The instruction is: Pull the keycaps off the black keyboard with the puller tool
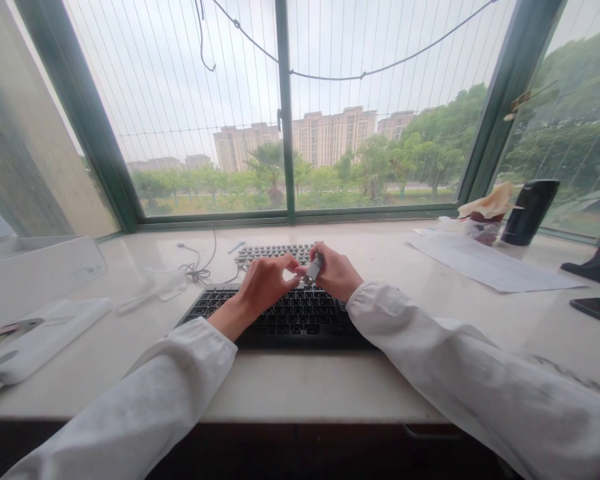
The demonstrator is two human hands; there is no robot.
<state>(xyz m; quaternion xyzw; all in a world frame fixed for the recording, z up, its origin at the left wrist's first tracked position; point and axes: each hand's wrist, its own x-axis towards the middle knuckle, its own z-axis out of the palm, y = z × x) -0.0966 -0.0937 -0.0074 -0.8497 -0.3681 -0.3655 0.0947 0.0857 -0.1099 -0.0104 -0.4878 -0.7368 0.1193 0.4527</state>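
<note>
A black keyboard [300, 320] lies near the table's front edge, partly hidden by my forearms. Above its upper rows, my right hand [335, 270] is wrapped round a small grey metallic tool [313, 268] that looks like a clipper. My left hand [269, 281] is just left of the tool, its thumb and fingers curled together close to the tool's tip; whatever they pinch is too small to make out. Behind both hands lies a second keyboard with light keys [267, 253], partly covered by them.
Left are a tangled cable [199, 272], clear plastic wrapping [165, 283], a white package [55, 333] and a white box [75, 263]. Right are paper sheets [485, 260], a dark cylinder [530, 212] and a phone [597, 310]. A window stands behind the table [290, 387].
</note>
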